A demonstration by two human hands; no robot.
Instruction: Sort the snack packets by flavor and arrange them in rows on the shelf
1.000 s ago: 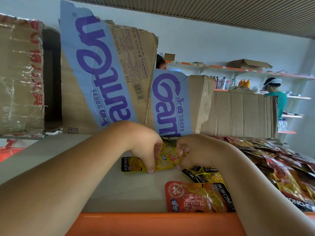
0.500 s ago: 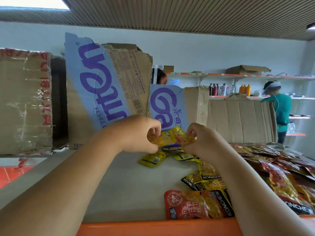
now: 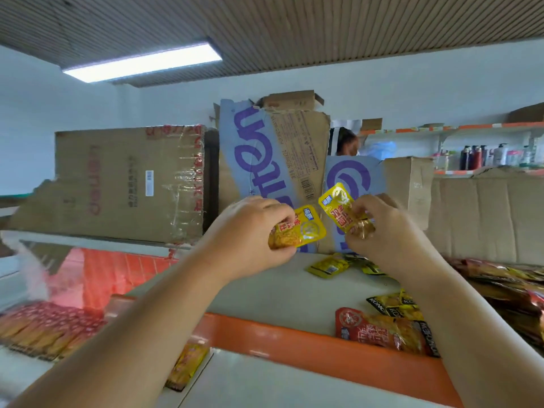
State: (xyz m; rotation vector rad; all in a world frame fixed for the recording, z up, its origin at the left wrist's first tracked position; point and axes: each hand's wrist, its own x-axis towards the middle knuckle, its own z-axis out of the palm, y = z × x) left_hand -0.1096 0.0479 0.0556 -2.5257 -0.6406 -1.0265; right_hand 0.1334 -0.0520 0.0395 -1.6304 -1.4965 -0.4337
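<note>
**Head view.** The person's left hand [image 3: 250, 234] is raised above the shelf [image 3: 273, 293], its fingers curled tight around a small yellow packet [image 3: 303, 228]. The fingers fold over the packet's left half and the thumb lies underneath. Only its right end sticks out, showing rounded corners, a blue tag and a pale round emblem.

The right hand [image 3: 391, 234] pinches a second yellow packet [image 3: 341, 206] by its lower end, thumb and fingertips closed on the crinkled foil. This packet tilts up and to the left. The two packets hang near each other with a narrow gap between them, in front of the cartons. Both are flat, glossy, rectangular pouches printed with red characters.

Below the hands, the shelf has a smooth pale grey top and a bright orange front edge.
- Loose yellow packets [image 3: 328, 267] lie on it just under the right hand.
- Nearer the front are some yellow-and-black packets [image 3: 394, 304].
- A larger red packet [image 3: 379, 328], shiny and wrinkled, sits at the edge.
- A heap of dark red and brown packets [image 3: 506, 290] fills the right side.

On a lower level to the left are a blurred row of red packets [image 3: 44, 328] and a single orange-yellow packet [image 3: 188, 363].

Behind the shelf stand three pieces of cardboard:
- a brown cardboard box [image 3: 129, 184] wrapped in clear and red tape;
- a torn carton [image 3: 265, 154] printed pale blue with large purple letters;
- a sheet of plain corrugated cardboard [image 3: 485, 213].

Another person's head [image 3: 346, 142] shows above the cartons. Bottles [image 3: 485, 156] stand on a far wall shelf.
</note>
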